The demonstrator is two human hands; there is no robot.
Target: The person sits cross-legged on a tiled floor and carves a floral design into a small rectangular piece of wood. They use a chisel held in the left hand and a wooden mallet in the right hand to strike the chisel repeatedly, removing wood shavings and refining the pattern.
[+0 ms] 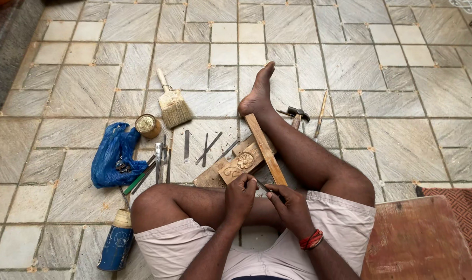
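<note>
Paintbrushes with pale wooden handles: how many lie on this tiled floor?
1. The pale wooden-handled paintbrush with straw-coloured bristles lies on the grey tiled floor, above the round brass tin and left of the bare foot. More could hide under the blue bag.

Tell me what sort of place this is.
Probably a woodcarver's informal floor workspace: a carved wooden piece lies on the stone-tiled floor, with a row of chisels, a hammer and a brush.
</note>
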